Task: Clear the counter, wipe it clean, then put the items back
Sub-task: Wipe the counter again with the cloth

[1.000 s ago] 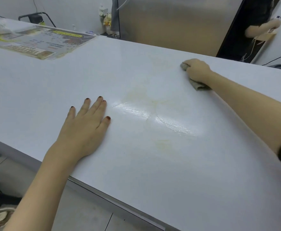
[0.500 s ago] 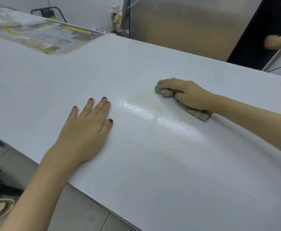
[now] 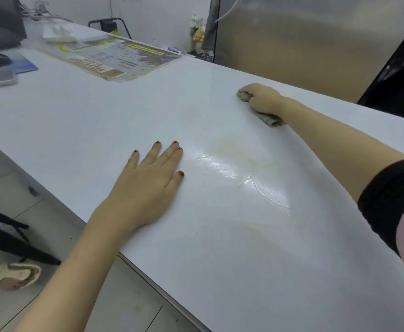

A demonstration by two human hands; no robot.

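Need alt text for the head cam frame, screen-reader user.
The right hand grips a crumpled grey cloth against the far side of a white counter, while the left hand rests flat, palm down, near the front edge. A wet, faintly yellow smear shines between them; a laminated printed sheet lies at the far left.

Head view looks down, close over counter (image 3: pixel 124 111).
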